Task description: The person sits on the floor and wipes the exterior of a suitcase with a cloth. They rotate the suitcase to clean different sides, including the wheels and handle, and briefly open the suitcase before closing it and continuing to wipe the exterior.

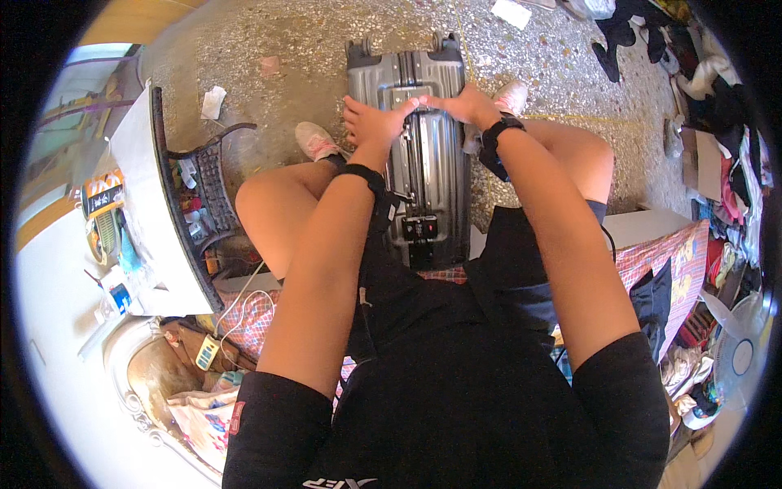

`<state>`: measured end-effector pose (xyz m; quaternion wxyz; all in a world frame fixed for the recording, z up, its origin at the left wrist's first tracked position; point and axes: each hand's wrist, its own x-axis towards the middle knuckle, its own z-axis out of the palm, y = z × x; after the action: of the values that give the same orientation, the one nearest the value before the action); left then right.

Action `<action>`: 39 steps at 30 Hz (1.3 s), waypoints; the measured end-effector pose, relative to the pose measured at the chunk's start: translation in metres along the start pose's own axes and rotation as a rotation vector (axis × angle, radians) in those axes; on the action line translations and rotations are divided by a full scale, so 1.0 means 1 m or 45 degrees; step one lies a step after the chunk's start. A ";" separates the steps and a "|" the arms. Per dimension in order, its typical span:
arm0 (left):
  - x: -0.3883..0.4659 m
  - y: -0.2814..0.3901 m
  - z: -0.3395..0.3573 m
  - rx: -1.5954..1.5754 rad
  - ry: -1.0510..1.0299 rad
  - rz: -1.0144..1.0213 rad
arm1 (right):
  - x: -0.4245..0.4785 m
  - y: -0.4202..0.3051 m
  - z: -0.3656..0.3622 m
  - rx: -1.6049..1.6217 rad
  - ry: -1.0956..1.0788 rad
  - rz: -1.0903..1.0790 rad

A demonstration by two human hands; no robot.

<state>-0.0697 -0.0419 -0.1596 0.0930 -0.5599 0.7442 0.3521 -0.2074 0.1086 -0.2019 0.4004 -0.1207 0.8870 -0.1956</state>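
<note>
A grey hard-shell suitcase (440, 165) lies lengthwise between my legs, its wheels at the far end. My left hand (372, 122) is over its left side, fingers spread near the edge and thumb reaching to the carry handle (400, 96) in the middle. From the right, my right hand (458, 105) points its thumb at the same handle, the two thumb tips almost meeting. The other fingers of my right hand are mostly hidden. A black combination lock (420, 227) sits on the suitcase's near part, close to my body.
On the left stands a white-topped table (143, 202) with a dark woven shelf below. A power strip (208, 353) with a white cable lies at the lower left. Clothes are heaped along the right, near an electric fan (740, 357). Paper scraps (212, 102) lie on the speckled floor.
</note>
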 end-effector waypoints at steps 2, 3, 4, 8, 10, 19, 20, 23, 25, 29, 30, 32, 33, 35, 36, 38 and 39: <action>0.000 -0.012 0.003 -0.005 0.018 -0.006 | -0.005 0.002 0.010 -0.051 0.031 -0.015; -0.002 -0.020 0.005 -0.004 0.022 -0.021 | -0.008 -0.002 0.008 -0.040 -0.047 0.002; -0.001 -0.020 0.004 -0.020 0.032 -0.044 | -0.012 -0.009 0.003 -0.029 -0.130 0.020; -0.006 -0.009 0.006 0.056 0.036 -0.122 | -0.011 -0.008 0.008 -0.050 -0.058 0.038; -0.007 -0.010 0.007 0.053 0.049 -0.114 | -0.012 -0.008 0.009 -0.044 -0.023 0.075; 0.010 -0.012 -0.005 0.064 -0.133 -0.127 | -0.027 -0.018 -0.003 -0.092 0.005 0.056; 0.024 -0.024 -0.007 0.138 -0.088 -0.044 | -0.027 -0.015 -0.012 -0.051 -0.076 -0.112; 0.062 -0.030 -0.025 -0.234 -0.281 -0.119 | -0.029 -0.001 -0.023 0.128 -0.273 -0.084; 0.071 -0.025 -0.026 -0.508 -0.284 -0.188 | -0.015 0.006 -0.021 0.320 -0.256 -0.060; 0.082 -0.044 0.000 -0.809 -0.239 -0.006 | -0.009 0.020 -0.001 0.232 -0.231 -0.113; 0.076 -0.044 -0.005 -0.815 -0.255 -0.008 | -0.022 0.008 -0.012 0.238 -0.249 -0.141; 0.087 -0.056 0.002 -0.739 -0.191 0.043 | -0.014 0.012 -0.017 0.133 -0.228 -0.202; 0.080 -0.057 0.001 -0.700 -0.202 0.007 | -0.016 0.021 -0.013 0.089 -0.226 -0.214; 0.062 -0.042 -0.018 -0.647 -0.163 0.016 | -0.033 0.016 -0.024 0.134 -0.185 -0.240; 0.050 -0.036 -0.034 -0.632 -0.110 0.046 | -0.058 -0.003 -0.042 0.143 -0.210 -0.275; 0.035 -0.032 -0.061 -0.900 -0.146 0.048 | -0.090 -0.013 -0.053 0.220 -0.108 -0.394; 0.030 -0.029 -0.074 -1.037 -0.167 0.059 | -0.093 -0.008 -0.050 0.211 0.005 -0.442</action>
<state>-0.0352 -0.1153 -0.1335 -0.0968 -0.5105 0.5489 0.6548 -0.1841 0.1485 -0.1067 0.3675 -0.2379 0.8345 -0.3345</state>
